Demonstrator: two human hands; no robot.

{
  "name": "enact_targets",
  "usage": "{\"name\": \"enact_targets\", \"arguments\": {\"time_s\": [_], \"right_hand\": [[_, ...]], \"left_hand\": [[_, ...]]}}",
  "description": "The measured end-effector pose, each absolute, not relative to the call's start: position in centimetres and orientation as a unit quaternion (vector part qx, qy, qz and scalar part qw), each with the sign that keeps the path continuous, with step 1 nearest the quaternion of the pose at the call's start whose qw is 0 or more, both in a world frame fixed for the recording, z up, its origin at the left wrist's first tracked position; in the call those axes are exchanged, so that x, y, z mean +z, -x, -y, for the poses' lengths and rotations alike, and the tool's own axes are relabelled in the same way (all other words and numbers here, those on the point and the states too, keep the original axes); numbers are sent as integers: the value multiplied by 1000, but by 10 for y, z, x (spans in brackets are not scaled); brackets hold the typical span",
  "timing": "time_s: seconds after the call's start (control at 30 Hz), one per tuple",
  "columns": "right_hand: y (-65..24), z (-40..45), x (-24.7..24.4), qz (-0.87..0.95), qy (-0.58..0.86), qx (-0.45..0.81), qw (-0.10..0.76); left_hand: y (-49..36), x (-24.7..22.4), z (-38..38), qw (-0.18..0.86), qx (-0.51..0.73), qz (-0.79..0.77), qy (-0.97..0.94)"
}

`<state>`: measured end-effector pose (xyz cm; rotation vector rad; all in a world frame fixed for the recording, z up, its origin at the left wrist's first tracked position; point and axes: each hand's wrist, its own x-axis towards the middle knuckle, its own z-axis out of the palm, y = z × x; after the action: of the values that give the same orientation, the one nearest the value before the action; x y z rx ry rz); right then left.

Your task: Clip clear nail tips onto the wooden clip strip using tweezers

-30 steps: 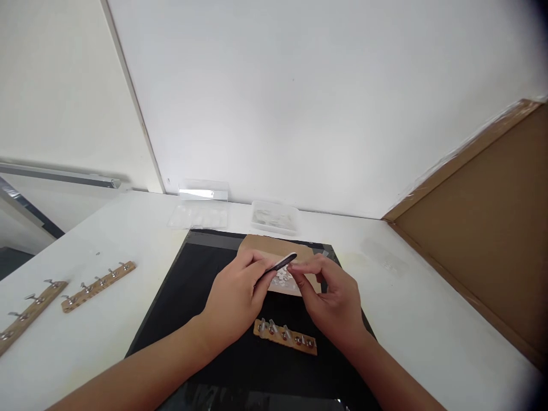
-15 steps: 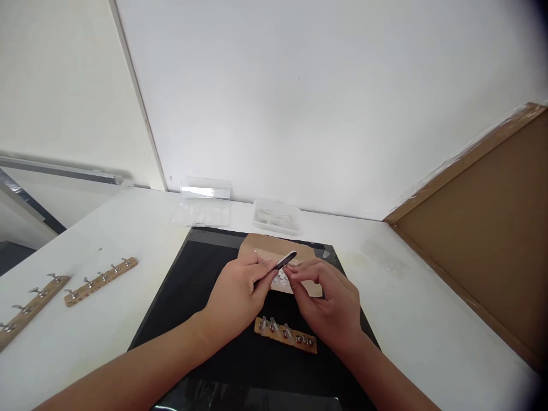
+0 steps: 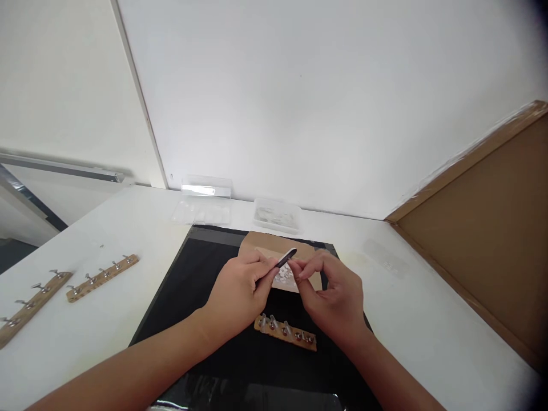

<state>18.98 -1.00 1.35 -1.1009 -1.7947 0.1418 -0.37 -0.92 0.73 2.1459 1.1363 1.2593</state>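
Observation:
My left hand [image 3: 244, 282] is closed around a slim nail file [image 3: 286, 258], dark on its face with a pale edge, its rounded end pointing up and right. Close to that end, my right hand [image 3: 331, 285] pinches thumb and forefinger together; what sits between them is too small to make out. Below both hands lies a brown paper sheet [image 3: 261, 242] bearing small whitish pieces [image 3: 285, 274], partly covered by the fingers. Nearer to me is a wooden strip [image 3: 286, 333] with several metal stands, some carrying clear nail tips.
A black mat [image 3: 201, 285] covers the middle of the white table [image 3: 128, 228]. Two more wooden strips with metal stands, a near one [image 3: 32, 308] and a farther one [image 3: 103, 278], lie at left. By the wall are an open clear case [image 3: 203, 205] and a clear box [image 3: 277, 216].
My right hand has shifted slightly right, its fingers more curled, uncovering more of the whitish pieces. The left hand keeps the nail file in nearly the same place.

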Motion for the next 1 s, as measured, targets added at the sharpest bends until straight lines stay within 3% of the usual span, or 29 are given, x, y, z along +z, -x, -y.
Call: {"name": "enact_targets", "arguments": {"time_s": [1.0], "right_hand": [[-190,6,15,762,447,56,465]], "left_hand": [[6,11,8,226,406,-437,-770]]}}
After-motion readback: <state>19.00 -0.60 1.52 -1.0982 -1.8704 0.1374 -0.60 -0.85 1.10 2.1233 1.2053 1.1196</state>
